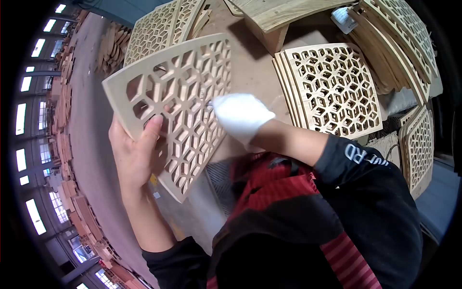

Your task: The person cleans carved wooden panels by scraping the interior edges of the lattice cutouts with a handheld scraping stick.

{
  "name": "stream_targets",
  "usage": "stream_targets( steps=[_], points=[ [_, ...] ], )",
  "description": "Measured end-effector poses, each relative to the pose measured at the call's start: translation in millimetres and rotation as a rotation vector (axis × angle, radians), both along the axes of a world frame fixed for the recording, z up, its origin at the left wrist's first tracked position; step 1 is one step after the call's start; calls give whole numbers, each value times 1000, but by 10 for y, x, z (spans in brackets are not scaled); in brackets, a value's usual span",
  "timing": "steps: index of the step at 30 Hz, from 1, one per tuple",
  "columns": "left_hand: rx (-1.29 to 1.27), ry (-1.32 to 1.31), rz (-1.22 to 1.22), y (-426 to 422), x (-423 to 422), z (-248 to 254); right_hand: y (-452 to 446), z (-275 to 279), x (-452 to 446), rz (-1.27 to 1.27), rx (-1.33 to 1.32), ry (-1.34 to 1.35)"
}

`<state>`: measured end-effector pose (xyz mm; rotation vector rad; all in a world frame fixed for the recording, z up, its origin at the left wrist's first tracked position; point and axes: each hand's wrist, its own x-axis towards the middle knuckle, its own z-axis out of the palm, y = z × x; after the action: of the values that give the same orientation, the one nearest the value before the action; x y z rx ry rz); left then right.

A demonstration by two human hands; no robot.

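Note:
A curved wooden lattice panel (192, 103), cut through with geometric openings, is held up tilted before me. My left hand (137, 147) is bare and grips its left edge, the thumb on the near face and a fingertip showing through an opening. My right hand (243, 115), in a white glove, is closed against the panel's right part. A small dark tip shows at its fingers by the lattice; the rest of what it holds is hidden.
A stack of similar lattice panels (337, 91) lies on the workbench (262, 79) to the right. More panels (418, 149) stand at the far right, others (154, 31) at the back left. A wooden board (284, 14) rests on a support behind. Wood piles line the floor at left.

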<state>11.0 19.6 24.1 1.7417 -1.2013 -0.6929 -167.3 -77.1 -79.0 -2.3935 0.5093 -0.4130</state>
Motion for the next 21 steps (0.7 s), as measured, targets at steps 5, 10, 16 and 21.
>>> stream_targets(
  steps=[5,10,16,21],
  points=[
    [-98,-2,16,-29,-15,-43,-19,49,-53,31,-19,62],
    [-38,45,32,-60,-47,-18,-16,6,29,-62,22,184],
    [-59,4,12,-48,28,-6,8,-141,-22,-129,3,22],
    [2,-30,-13,-95,-35,3,-60,-274,132,-56,-15,12]
  ],
)
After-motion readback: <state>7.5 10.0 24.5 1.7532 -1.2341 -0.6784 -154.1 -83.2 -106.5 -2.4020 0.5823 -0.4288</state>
